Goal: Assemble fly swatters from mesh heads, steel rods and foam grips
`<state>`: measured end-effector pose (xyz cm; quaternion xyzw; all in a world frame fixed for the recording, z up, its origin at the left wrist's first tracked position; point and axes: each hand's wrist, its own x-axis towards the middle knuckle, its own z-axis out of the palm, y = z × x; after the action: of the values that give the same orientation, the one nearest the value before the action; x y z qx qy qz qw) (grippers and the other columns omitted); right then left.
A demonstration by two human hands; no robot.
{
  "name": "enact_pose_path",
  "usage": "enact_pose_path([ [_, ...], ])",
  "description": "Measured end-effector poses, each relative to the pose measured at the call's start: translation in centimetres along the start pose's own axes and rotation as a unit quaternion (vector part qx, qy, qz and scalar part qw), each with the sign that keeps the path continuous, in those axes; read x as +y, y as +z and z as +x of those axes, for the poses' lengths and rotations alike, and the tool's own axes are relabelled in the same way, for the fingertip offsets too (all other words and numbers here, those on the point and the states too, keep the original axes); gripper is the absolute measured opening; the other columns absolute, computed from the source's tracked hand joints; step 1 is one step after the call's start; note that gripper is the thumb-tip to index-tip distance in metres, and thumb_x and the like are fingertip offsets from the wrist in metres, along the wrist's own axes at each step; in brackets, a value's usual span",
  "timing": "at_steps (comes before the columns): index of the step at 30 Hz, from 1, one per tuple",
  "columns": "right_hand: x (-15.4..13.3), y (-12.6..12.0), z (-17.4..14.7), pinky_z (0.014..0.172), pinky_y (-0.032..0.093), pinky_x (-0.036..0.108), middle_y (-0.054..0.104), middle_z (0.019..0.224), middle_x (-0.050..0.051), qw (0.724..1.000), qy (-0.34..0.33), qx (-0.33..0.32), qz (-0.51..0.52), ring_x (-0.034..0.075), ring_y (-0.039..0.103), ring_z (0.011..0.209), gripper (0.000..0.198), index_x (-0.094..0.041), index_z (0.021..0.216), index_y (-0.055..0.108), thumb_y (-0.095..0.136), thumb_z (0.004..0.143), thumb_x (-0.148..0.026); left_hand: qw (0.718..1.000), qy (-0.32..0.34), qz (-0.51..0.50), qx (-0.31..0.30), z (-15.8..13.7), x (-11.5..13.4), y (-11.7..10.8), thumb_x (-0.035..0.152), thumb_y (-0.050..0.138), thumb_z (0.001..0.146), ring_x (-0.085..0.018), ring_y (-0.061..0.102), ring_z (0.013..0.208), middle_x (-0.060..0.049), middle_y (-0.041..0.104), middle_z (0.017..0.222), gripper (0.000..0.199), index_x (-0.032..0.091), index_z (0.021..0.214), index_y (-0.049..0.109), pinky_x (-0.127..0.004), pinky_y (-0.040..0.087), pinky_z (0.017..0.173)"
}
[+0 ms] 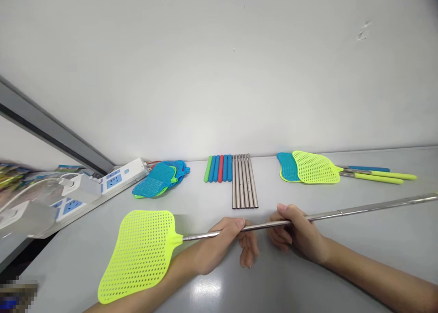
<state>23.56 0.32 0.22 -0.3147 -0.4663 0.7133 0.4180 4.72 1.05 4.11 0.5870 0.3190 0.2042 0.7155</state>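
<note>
Adjustment of rod (325, 215), apparently: grasping nearer mesh (140, 253) with left hand (219, 247), farther with right hand (303, 233); probably calls next for in-line sliding.

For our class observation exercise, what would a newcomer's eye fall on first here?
Probably the large yellow-green swatter head at lower left, on a long metal rod held by the left hand and right hand. Next, at back centre, a row of coloured handles lies beside bare metal tubes.
</note>
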Motion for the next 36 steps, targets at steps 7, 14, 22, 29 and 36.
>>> enact_pose_path([
  [7, -0.2, 0.0, -0.5, 0.051, 0.033, 0.028, 0.040, 0.041, 0.000, 0.995, 0.027, -0.051, -0.086, 0.014, 0.042, 0.045, 0.059, -0.019, 0.042, 0.045, 0.018, 0.087, -0.047, 0.999, 0.015, 0.029, -0.024, -0.1, 0.1, 0.1, 0.042, 0.017, 0.089, -0.015, 0.052, 0.057, -0.005, 0.057, 0.060, 0.054, 0.014, 0.071, 0.060, -0.028, 0.042, 0.064],
  [14, -0.3, -0.1, -0.6, 0.053, 0.034, 0.027, 0.042, 0.044, 0.001, 0.988, 0.042, -0.067, -0.133, 0.014, 0.044, 0.048, 0.059, -0.018, 0.044, 0.044, 0.016, 0.088, -0.046, 0.998, 0.002, 0.061, -0.025, -0.4, 0.6, 0.2, 0.039, 0.015, 0.089, -0.017, 0.054, 0.061, -0.005, 0.055, 0.057, 0.054, 0.016, 0.064, 0.057, -0.030, 0.042, 0.069],
  [22, -0.7, 0.1, -0.8, 0.055, 0.035, 0.028, 0.043, 0.046, 0.001, 0.979, 0.035, -0.086, -0.182, 0.014, 0.044, 0.049, 0.058, -0.018, 0.045, 0.042, 0.013, 0.089, -0.044, 0.998, 0.005, 0.052, -0.039, -0.4, 0.5, 0.3, 0.035, 0.013, 0.090, -0.017, 0.054, 0.061, -0.006, 0.056, 0.059, 0.055, 0.016, 0.063, 0.058, -0.030, 0.042, 0.067],
  [29, -0.7, 0.3, -1.1, 0.056, 0.036, 0.026, 0.044, 0.048, 0.001, 0.969, 0.040, -0.097, -0.221, 0.013, 0.044, 0.051, 0.059, -0.017, 0.049, 0.044, 0.012, 0.089, -0.046, 0.999, 0.006, 0.029, -0.035, -0.5, 0.4, 0.7, 0.041, 0.013, 0.089, -0.016, 0.050, 0.056, -0.005, 0.055, 0.056, 0.058, 0.014, 0.064, 0.058, -0.029, 0.042, 0.064],
  [36, -0.8, 0.1, -1.1, 0.060, 0.038, 0.027, 0.046, 0.053, 0.002, 0.955, 0.041, -0.125, -0.265, 0.014, 0.046, 0.056, 0.065, -0.015, 0.054, 0.048, 0.004, 0.088, -0.050, 0.997, 0.014, 0.054, -0.054, -0.5, 0.1, 0.8, 0.040, 0.010, 0.090, -0.016, 0.053, 0.061, -0.005, 0.056, 0.060, 0.060, 0.012, 0.070, 0.059, -0.030, 0.042, 0.069],
])
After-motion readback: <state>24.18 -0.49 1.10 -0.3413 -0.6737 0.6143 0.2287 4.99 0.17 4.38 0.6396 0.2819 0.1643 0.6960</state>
